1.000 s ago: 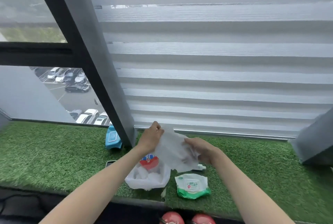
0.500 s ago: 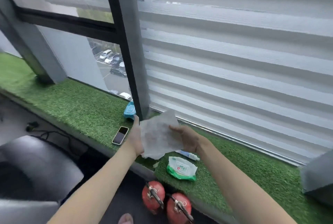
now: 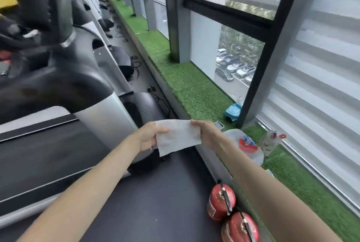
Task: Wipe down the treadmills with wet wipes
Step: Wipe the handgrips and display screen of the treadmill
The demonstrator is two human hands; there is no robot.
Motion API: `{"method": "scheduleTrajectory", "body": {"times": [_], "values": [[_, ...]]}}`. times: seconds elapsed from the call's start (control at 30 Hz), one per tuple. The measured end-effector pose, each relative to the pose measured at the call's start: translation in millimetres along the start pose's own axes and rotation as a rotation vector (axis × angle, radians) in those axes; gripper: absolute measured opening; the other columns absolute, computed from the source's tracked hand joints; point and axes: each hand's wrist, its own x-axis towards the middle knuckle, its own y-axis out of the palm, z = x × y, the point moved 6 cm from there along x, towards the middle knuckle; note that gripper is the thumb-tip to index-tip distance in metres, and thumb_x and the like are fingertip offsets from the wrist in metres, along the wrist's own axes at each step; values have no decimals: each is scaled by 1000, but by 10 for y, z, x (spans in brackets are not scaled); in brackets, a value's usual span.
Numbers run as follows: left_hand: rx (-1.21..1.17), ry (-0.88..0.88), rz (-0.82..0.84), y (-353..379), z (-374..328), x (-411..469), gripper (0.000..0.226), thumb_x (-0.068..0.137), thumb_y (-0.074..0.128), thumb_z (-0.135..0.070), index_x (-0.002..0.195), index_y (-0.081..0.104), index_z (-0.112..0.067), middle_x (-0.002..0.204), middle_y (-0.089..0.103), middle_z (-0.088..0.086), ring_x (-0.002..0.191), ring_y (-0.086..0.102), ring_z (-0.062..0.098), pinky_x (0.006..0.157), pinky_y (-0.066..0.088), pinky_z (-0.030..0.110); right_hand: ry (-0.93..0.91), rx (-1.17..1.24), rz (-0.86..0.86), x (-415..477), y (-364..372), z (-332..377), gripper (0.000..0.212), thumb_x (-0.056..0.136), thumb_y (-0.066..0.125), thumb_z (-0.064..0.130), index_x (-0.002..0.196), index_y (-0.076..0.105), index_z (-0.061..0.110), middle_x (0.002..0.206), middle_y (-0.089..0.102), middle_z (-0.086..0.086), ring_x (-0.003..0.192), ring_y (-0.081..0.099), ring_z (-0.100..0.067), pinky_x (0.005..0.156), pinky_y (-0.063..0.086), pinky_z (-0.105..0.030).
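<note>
A white wet wipe [image 3: 178, 136] is stretched flat between both hands in the middle of the view. My left hand [image 3: 149, 136] pinches its left edge and my right hand [image 3: 207, 133] pinches its right edge. The nearest treadmill [image 3: 58, 124] fills the left side, with its dark belt and silver-grey motor cover just left of the wipe. More treadmills line up behind it toward the top left. The wipe hangs in the air, apart from the treadmill.
A ledge covered in green turf [image 3: 191, 85] runs along the window on the right. On it lie a white plastic bag [image 3: 251, 152], a blue pack [image 3: 232, 112] and a phone [image 3: 219, 124]. Two red fire extinguishers [image 3: 222, 205] lie on the dark floor below.
The view has swung left from the window ledge toward the row of treadmills. Both hands have kept hold of the wipe and pulled it out flat and wide.
</note>
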Motion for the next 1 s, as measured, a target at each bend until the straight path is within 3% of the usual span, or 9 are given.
{"method": "scheduleTrajectory", "body": {"times": [0.1,0.17,0.23,0.37,0.43,0.57,0.73,0.83,1.0], "values": [[-29,91,-209,-880,-19,-558,32,90,58,-1,122,62,-1,107,71,15,94,69,25,76,59,33,-58,-62,190,-33,980,-25,23,89,62,12,106,70,-2,107,67,-23,95,63,-32,85,50,-41],[-71,194,-324,-1441,-99,-1053,28,90,58,1,118,62,-1,90,74,8,78,71,18,67,59,28,-102,-82,318,-152,1687,30,21,90,58,3,107,69,-2,107,64,-25,94,59,-33,83,47,-40],[-102,319,-404,-1981,-228,-1615,26,90,57,3,113,65,-4,86,75,3,81,70,18,70,58,28,-148,-71,438,-313,2426,146,22,89,55,-2,106,68,-2,102,64,-21,91,59,-32,81,48,-39],[130,402,-499,-2883,-439,-2815,59,82,44,21,58,74,-24,84,73,-11,85,67,6,69,55,22,-159,32,631,-739,3804,280,25,91,44,-7,92,67,4,79,71,-5,70,68,-17,61,55,-25],[245,429,-572,-3348,-396,-3308,63,70,31,27,49,71,-18,106,72,4,100,66,21,78,53,35,-150,0,668,-898,4429,182,36,86,42,-12,77,70,7,75,69,-6,69,66,-20,59,53,-27],[279,432,-766,-4189,-152,-4156,63,73,32,27,51,72,-16,109,70,16,101,65,31,68,57,27,-143,-70,777,-1215,5644,-120,51,85,45,-16,50,67,12,69,67,-7,72,65,-23,58,52,-28],[205,379,-919,-5136,231,-4952,45,91,45,12,70,76,-13,100,68,2,96,62,21,67,56,26,-168,-229,1000,-1547,6928,-315,25,93,46,-6,100,69,3,87,74,-6,82,70,-20,63,55,-27],[104,388,-1013,-5599,390,-5304,35,91,48,10,77,74,-7,96,68,1,89,63,15,62,54,20,-182,-283,1100,-1608,7596,-385,22,93,51,-4,102,69,5,91,75,-6,87,70,-20,70,55,-26],[67,360,-1105,-6502,624,-5652,41,87,50,13,72,78,-14,93,74,5,90,69,23,73,57,30,-173,-376,1200,-1478,8727,-529,21,93,55,0,107,70,5,105,73,-11,98,69,-25,78,55,-31]]}}
